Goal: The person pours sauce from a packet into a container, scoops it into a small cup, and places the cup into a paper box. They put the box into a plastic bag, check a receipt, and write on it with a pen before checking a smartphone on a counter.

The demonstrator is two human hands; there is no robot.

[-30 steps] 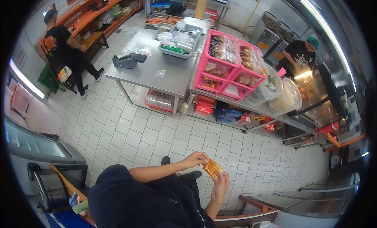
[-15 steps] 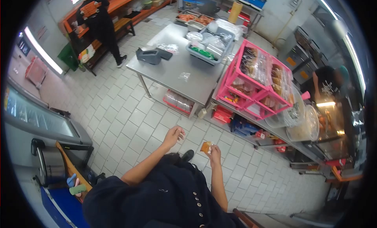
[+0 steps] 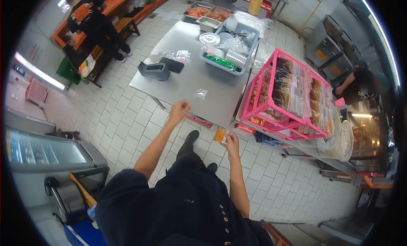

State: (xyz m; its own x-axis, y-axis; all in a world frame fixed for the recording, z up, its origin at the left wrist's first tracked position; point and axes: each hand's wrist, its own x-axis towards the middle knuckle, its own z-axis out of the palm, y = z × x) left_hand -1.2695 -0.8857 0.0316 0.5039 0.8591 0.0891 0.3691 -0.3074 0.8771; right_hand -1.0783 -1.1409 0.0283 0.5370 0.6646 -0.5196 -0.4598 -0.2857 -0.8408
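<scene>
My right hand (image 3: 231,143) is closed on a small clear plastic sauce packet (image 3: 220,136) with orange-brown contents, held by its edge over the floor, just short of the steel table. Nothing shows in my left hand (image 3: 180,111), whose fingers are loosely curled and partly apart near the front edge of the steel table (image 3: 199,108). A small clear plastic bag (image 3: 200,93) lies on that table beyond my left hand. To the right, a pink crate (image 3: 277,110) holds rows of filled clear packets (image 3: 296,91).
On the table are a grey dispenser-like device (image 3: 154,71), a dark flat object (image 3: 172,64) and a grey bin (image 3: 243,68) of containers. A co-worker (image 3: 91,23) stands at the back left, another person (image 3: 362,87) at the right. A glass-front fridge (image 3: 51,148) stands left.
I have stepped closer to the steel table. My left hand has risen forward to its edge; my right hand still holds the packet. The person at the back left has shifted posture.
</scene>
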